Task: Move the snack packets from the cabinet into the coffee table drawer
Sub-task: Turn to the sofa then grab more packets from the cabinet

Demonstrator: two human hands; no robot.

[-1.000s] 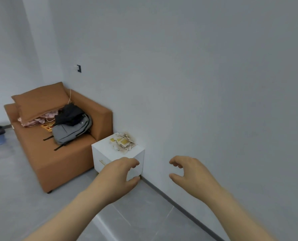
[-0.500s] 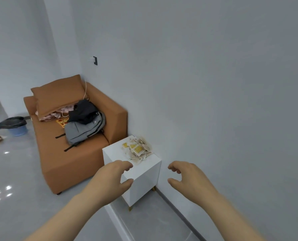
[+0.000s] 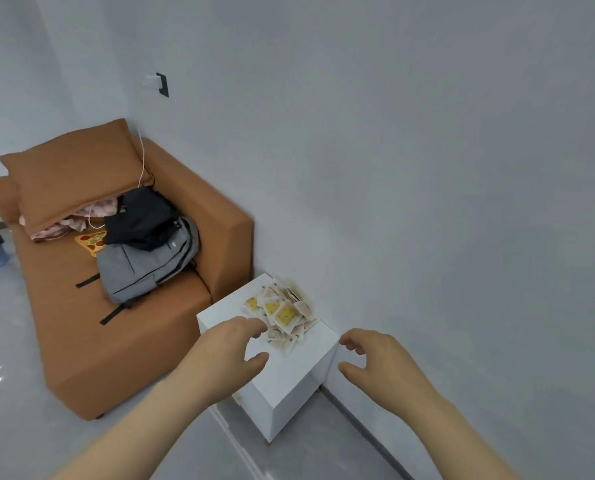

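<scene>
Snack packets: all heaped on top of the white cabinet, none lifted yet by my judgement (coffee table drawer not in view). Left hand and right hand hover near the heap, fingers loosely curled, holding nothing.

You have even, soft, fairly bright light with no visible source; shadows are faint, the clearest lying on the wall-side face of the white cabinet; small glints of glare sit on the glossy floor at far left; wide-angle distortion bends the wall corner lines and stretches the frame edges; detail is slightly soft throughout, print on the snack packets unreadable.
</scene>
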